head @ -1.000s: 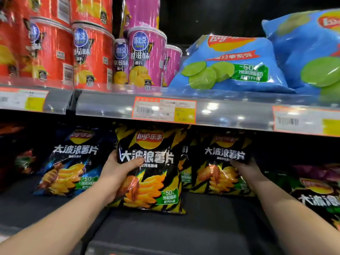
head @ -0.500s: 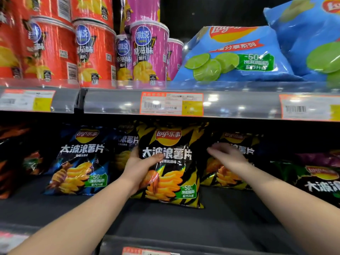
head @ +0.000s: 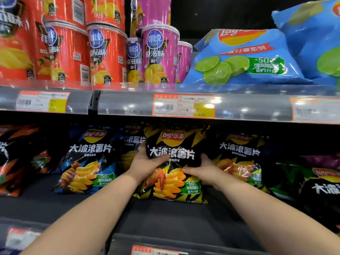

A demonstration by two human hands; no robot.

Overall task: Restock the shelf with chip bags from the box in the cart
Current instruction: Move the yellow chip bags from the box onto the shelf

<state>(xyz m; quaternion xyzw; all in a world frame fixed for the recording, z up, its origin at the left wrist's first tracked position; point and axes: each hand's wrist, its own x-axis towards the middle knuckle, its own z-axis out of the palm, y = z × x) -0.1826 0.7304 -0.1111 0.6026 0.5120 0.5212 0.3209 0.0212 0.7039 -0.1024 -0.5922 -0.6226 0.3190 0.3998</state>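
A black-and-yellow chip bag [head: 173, 144] stands upright on the lower shelf [head: 165, 218], at the centre. My left hand [head: 145, 162] grips its left side, thumb across the front. My right hand [head: 202, 172] holds its right side, fingers lying on the front. Behind and to the right stands another black-and-yellow bag [head: 239, 153]. A black-and-blue bag [head: 88, 159] stands to the left, with a further one partly hidden behind my left hand. The box and the cart are out of view.
The upper shelf edge [head: 128, 105] with price labels hangs close above the bag tops. Red and pink chip tubs [head: 108, 52] and blue lime bags [head: 242, 56] sit on it. A green-and-black bag [head: 316, 188] lies at the right, orange-and-black bags [head: 11, 162] at the left.
My right hand left the rear black-and-yellow bag and moved left onto the front bag's right side. My left hand kept its grip on that bag.
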